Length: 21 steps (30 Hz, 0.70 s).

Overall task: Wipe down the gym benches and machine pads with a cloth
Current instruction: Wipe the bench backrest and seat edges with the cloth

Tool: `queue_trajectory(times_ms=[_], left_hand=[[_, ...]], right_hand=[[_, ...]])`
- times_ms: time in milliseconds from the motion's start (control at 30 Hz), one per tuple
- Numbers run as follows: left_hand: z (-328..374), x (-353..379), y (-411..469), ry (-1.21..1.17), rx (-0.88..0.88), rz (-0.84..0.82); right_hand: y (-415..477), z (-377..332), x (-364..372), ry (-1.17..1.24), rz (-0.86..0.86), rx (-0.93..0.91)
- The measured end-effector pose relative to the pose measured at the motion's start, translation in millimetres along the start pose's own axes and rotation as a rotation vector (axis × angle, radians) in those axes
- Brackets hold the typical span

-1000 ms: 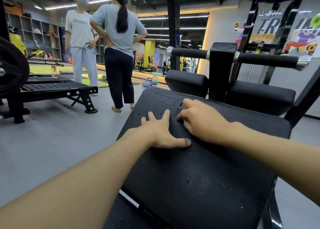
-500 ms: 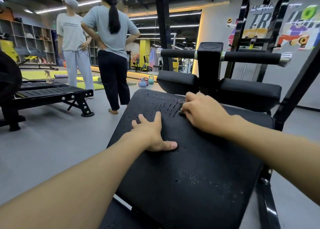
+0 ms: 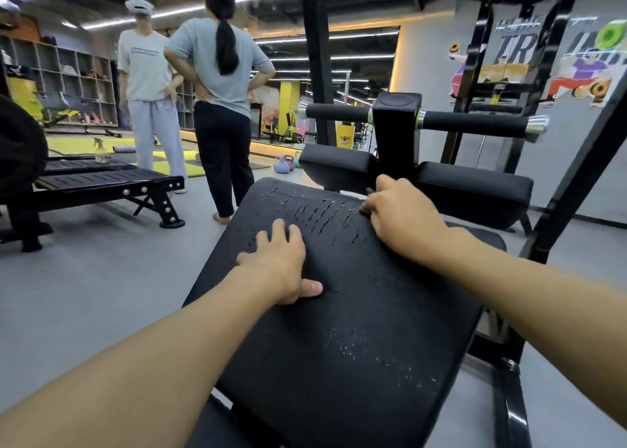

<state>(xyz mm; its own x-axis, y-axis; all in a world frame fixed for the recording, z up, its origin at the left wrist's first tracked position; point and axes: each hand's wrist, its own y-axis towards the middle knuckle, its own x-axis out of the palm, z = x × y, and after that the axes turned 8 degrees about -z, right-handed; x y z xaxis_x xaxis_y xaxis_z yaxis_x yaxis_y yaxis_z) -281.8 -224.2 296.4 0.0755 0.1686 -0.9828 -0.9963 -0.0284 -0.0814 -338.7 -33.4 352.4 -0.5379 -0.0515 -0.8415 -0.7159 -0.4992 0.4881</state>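
Left hand [image 3: 281,264] lies flat on the black pad [image 3: 356,328], fingers spread, thumb out toward 3 o'clock, bracing. Right hand [image 3: 403,216] sits at the pad's far edge, about 1 o'clock, fingers curled over a dark scrap we take for the cloth [image 3: 366,209]; most of it is hidden. We see wet streaks [image 3: 315,213] at 12 o'clock and specks [image 3: 359,349] at 5 o'clock. Our judgement for doing it well: press the cloth flat, pull long overlapping strokes toward 6 o'clock, lift the left hand to wipe beneath it, and catch the edges.
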Motion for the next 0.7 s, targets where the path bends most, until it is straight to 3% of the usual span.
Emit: queue_trajectory(times_ms=[67,167,333,500,533,667,700], left_hand=[[4,1,-5,0.016,0.074,0.058],[7,-3,-7,-0.019,0.092,-0.024],[15,-9,-8,-0.166,0.010,-0.172],[24,-1,-13,-0.089,-0.002,-0.155],[24,0,-13,-0.093,-0.001,-0.150],[23,1,-14,-0.103,0.006,-0.147],[24,1,-14,-0.096,0.005,-0.146]], right_hand=[[-17,-22,3,0.011,-0.088,-0.182],[-39,-25,-2,0.008,-0.161,-0.368],[-20,5,-5,-0.071,0.021,-0.011],[-54,-22,0,-0.075,-0.098,-0.301],[-50,-12,-5,-0.109,-0.109,-0.280],[-33,21,-10,-0.123,0.039,0.098],[-36,16,-8,-0.120,0.032,0.092]])
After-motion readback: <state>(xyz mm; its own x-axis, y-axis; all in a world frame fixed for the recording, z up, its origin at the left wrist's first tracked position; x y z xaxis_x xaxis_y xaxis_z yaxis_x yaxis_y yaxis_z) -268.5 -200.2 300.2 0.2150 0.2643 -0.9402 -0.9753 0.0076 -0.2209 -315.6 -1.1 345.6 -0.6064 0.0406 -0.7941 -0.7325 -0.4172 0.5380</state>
